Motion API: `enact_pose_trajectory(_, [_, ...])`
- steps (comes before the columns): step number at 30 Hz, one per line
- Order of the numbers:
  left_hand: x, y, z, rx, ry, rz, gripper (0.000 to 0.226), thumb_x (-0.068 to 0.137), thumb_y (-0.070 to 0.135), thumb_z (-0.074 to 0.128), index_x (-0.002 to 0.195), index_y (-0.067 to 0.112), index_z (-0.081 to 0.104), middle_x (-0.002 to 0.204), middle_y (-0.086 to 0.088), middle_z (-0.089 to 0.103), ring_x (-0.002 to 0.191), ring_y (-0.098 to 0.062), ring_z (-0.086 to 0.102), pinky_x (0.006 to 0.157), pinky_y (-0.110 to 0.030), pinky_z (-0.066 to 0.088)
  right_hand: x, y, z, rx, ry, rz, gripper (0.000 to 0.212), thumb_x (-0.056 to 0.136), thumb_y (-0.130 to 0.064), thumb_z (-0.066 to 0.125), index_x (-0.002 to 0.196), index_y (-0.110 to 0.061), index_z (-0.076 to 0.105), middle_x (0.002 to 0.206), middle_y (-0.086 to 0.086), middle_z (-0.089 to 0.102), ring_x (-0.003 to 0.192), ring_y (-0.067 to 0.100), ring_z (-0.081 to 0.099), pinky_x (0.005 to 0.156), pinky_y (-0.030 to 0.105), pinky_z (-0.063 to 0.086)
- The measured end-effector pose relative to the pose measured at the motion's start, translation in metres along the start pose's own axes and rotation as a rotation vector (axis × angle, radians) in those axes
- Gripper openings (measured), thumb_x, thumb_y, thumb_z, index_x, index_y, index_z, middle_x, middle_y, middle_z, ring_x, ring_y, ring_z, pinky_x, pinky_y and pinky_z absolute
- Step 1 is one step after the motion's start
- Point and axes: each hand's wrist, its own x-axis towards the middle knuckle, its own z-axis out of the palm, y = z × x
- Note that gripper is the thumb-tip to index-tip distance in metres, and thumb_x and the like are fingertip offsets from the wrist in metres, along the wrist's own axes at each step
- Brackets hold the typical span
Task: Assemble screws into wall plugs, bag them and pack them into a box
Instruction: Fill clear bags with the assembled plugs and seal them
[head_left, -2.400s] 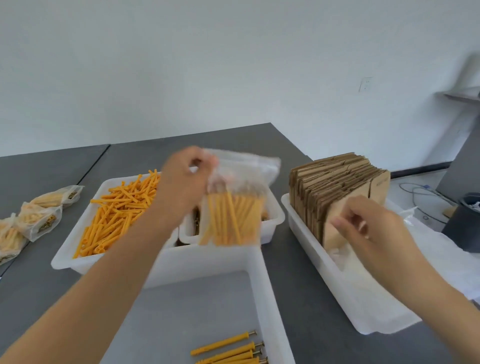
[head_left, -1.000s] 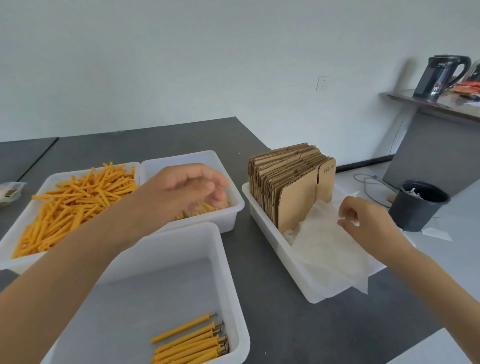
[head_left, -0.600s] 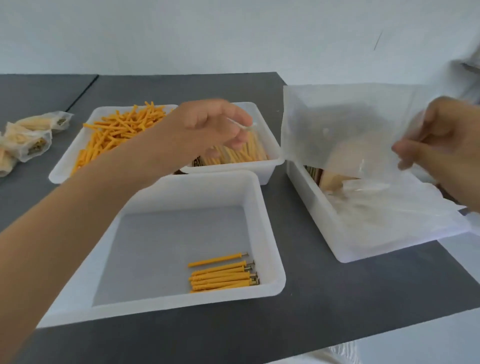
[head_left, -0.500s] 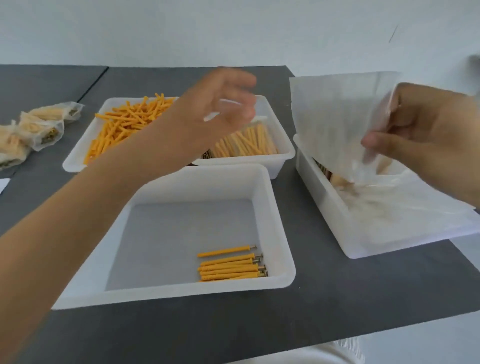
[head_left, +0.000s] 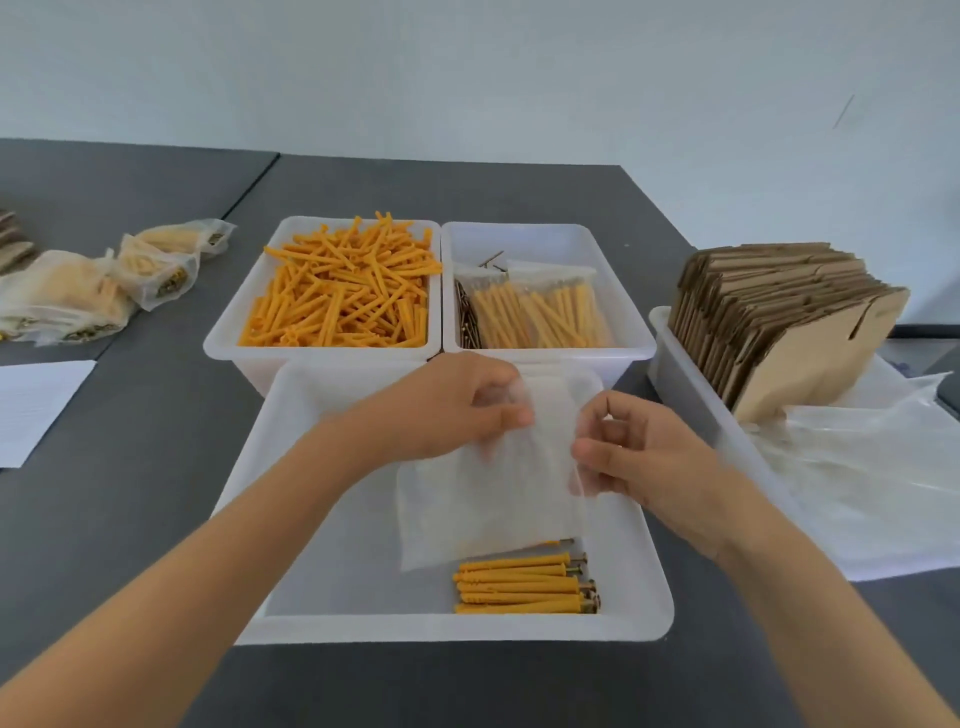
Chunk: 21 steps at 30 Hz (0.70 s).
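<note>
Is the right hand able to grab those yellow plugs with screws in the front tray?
Probably not straight away: the right hand and left hand both pinch the empty plastic bag, which hangs above the assembled plugs. Nothing else blocks them.

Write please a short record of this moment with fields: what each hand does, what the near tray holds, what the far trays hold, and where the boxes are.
left hand: left hand pinches the top edge of the empty plastic bag
right hand: right hand pinches the same bag's right edge
near tray: near tray holds assembled plugs
far left tray: loose orange wall plugs
far right tray: filled bags and screws
boxes: flat cardboard boxes stand in the right tray
</note>
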Motion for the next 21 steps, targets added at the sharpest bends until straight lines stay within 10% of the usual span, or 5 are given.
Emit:
enact_pose_trajectory(4, [0.004,-0.011,0.009,0.136,0.005,-0.036,0.029,0.095,0.034,0.060,0.078,0.012,0.056,0.061,0.009,0.054,0.055,-0.005,0.051,0.057,-0.026,0.044,-0.005,0.012,0.014,-0.158,0.243,-0.039,0.010,0.088,-0.002,0.068,0.088,-0.003,0.058,0.068,0.008,0.070,0.066,0.026,0.070,0.060,0.022,0.054])
enact_pose_trajectory(12, [0.003,-0.023,0.014,0.374,0.178,0.023,0.032,0.099,0.046,0.043,0.070,0.032,0.039,0.065,0.011,0.048,0.065,-0.005,0.046,0.058,-0.031,0.033,0.004,0.006,0.038,-0.110,0.234,0.060,0.007,0.088,-0.004,0.067,0.090,-0.003,0.061,0.081,0.010,0.075,0.079,0.017,0.074,0.068,0.023,0.058])
enact_pose_trajectory(16, [-0.001,-0.026,0.010,0.400,0.051,-0.061,0.059,0.083,0.077,0.020,0.114,0.035,0.047,0.095,0.013,0.060,0.089,-0.012,0.056,0.075,-0.036,0.045,0.014,0.004,0.052,0.056,0.173,0.178,0.013,0.098,-0.003,0.050,0.087,-0.008,0.045,0.092,0.013,0.075,0.080,0.022,0.075,0.069,0.032,0.062])
enact_pose_trajectory(21, [-0.013,-0.028,0.016,0.377,-0.103,0.054,0.127,0.052,0.092,0.055,0.151,0.041,-0.006,0.153,0.012,0.017,0.140,-0.015,0.021,0.111,-0.044,0.025,0.026,0.001,0.054,0.386,0.082,0.207,0.008,0.102,-0.007,0.044,0.109,-0.011,0.042,0.120,0.014,0.066,0.097,0.035,0.071,0.074,0.044,0.061])
